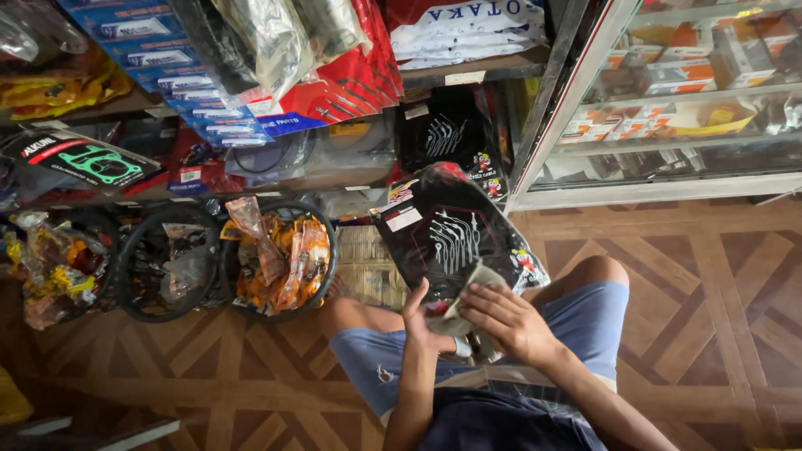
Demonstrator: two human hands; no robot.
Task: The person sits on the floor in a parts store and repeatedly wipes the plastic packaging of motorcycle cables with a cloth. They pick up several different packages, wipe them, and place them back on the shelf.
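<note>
I crouch on the floor holding a flat black plastic packet (447,230) with white line drawings and red edges, upright in front of my knees. My left hand (422,321) grips its lower edge from below. My right hand (505,317) presses a grey-green rag (472,288) against the packet's lower front. A second packet of the same kind (447,134) leans on the shelf behind.
Two black tyres (171,259) stuffed with orange and clear bagged parts (280,250) stand at the left. Shelves (251,100) hold stacked blue and red packets. A glass display cabinet (668,108) with small boxes is at the right. The floor (710,292) is patterned wood-look tile.
</note>
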